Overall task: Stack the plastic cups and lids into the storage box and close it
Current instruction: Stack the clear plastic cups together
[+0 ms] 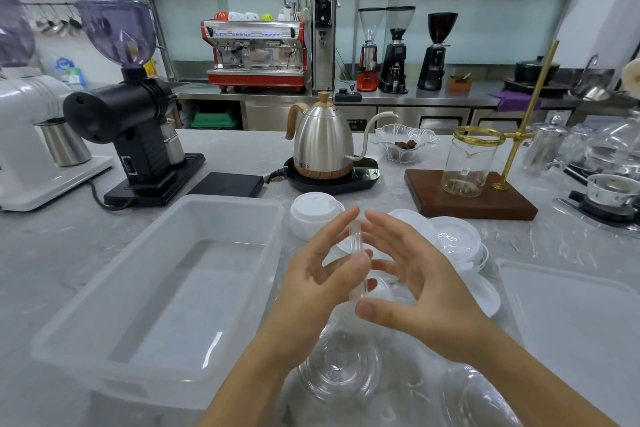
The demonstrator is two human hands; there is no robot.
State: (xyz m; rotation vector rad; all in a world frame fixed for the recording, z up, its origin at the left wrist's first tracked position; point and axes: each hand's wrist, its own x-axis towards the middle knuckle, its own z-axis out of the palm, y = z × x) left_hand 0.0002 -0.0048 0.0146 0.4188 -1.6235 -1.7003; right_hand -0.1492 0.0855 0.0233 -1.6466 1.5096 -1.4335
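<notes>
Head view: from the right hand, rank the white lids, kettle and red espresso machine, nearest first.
From the right hand:
1. White lids, just beyond it on the counter.
2. Kettle, mid-counter, farther back.
3. Red espresso machine, on the back counter.

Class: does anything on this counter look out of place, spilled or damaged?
Nothing spilled or broken. The white lids lie in a loose, slumped pile right of the hands, and the box holds nothing yet.
</notes>
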